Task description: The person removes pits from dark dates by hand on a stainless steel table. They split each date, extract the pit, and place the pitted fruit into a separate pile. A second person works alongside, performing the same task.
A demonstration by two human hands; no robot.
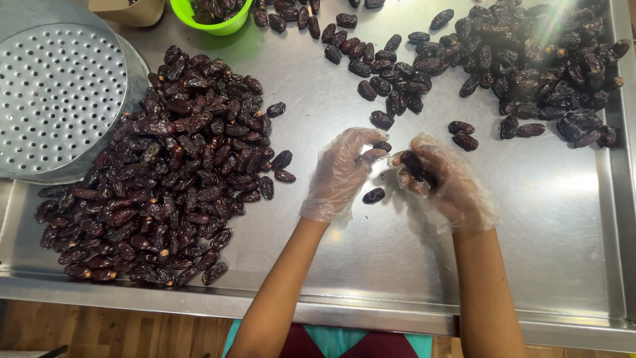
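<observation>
Your hands: left [338, 174] and right [445, 185] each in thin clear plastic glove, loose, crinkled, cuff flaring at wrist. Forearms bare, no sleeves, no watch or bands. Your garment at bottom edge: teal and maroon patches.

Steel worktable [371, 265] with raised rim filled most of view, glare patches from overhead light. Wood-plank floor [119, 335] showed below front edge. No walls or windows visible.

Single head camera, looking steeply down, close over steel table [344, 278]; near edge at bottom.
</observation>
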